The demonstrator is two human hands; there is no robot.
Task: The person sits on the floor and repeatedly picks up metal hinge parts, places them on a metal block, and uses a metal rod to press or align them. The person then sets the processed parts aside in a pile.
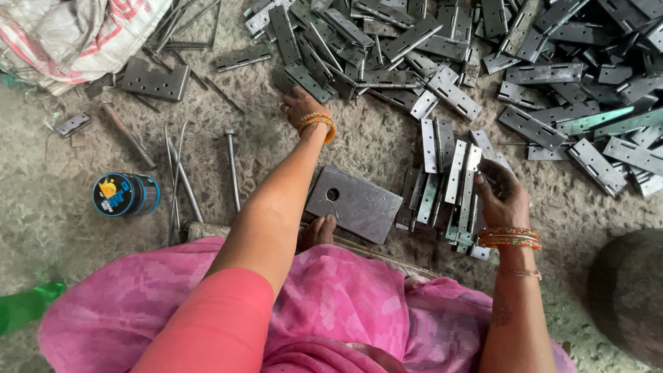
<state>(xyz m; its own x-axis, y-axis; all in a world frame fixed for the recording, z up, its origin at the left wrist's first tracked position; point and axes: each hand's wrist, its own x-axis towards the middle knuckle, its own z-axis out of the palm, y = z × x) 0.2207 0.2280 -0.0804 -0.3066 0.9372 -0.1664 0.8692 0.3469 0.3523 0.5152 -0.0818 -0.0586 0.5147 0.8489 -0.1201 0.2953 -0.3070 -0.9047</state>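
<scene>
Pink patterned cloth (345, 304) drapes the lap; left hand (298, 105) rests fingers-down on a grey metal hinge leaf (304, 81) in the heap, right hand (498, 190) pinches stacked hinge leaves (459, 176).

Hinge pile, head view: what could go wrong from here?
1. The left hand reaches bare into the loose hinge pile; stamped metal edges could cut the fingers.
2. The right hand rests on a leaning stack of hinges; a nudge might topple it.
3. A bare toe touches the steel plate, with rods lying beside it; a dropped or shifted piece could hurt the foot.
</scene>
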